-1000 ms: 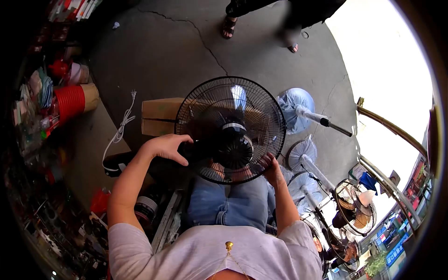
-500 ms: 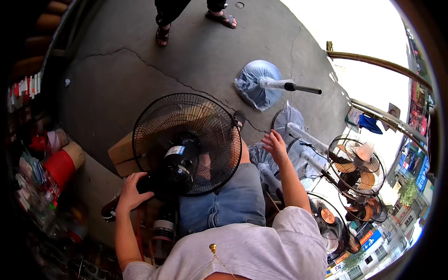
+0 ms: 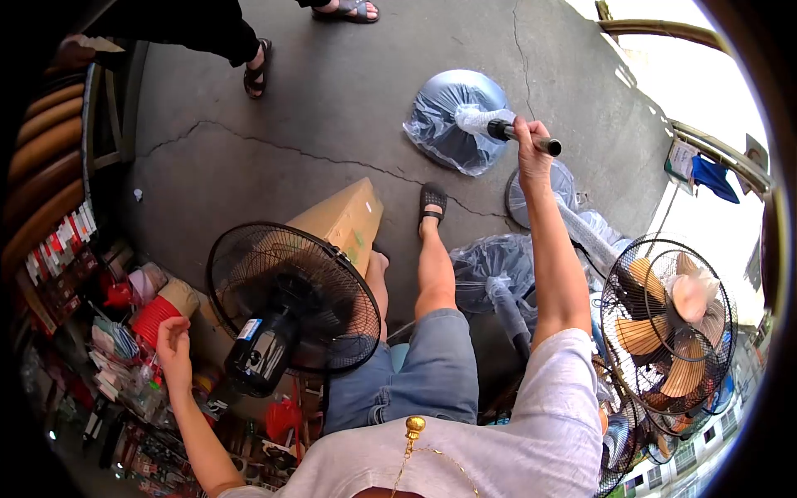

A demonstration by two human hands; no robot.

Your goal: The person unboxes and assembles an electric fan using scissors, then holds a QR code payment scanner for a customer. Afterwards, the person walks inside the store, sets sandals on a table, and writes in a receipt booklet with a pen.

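Note:
My right hand (image 3: 533, 149) is wrapped round the dark metal pole (image 3: 525, 138) of a stand whose round base (image 3: 461, 120) is covered in bluish plastic on the floor. A black fan head (image 3: 290, 303) with a wire cage and a motor housing rests tilted at my lap, on the left. Beside it, my left hand (image 3: 173, 342) is raised with its fingers loosely bent and apart, touching nothing that I can see.
A cardboard box (image 3: 336, 220) lies beyond the fan head. More plastic-wrapped stands (image 3: 494, 270) are on the right, near caged fans (image 3: 668, 324). A person's sandalled foot (image 3: 257, 70) is at the top left. Goods and a red bucket (image 3: 158, 319) crowd the left.
My right hand has reached forward and closed on the pole. My left hand has let go of the fan head, which has shifted lower and tilted. The other person's feet have moved left.

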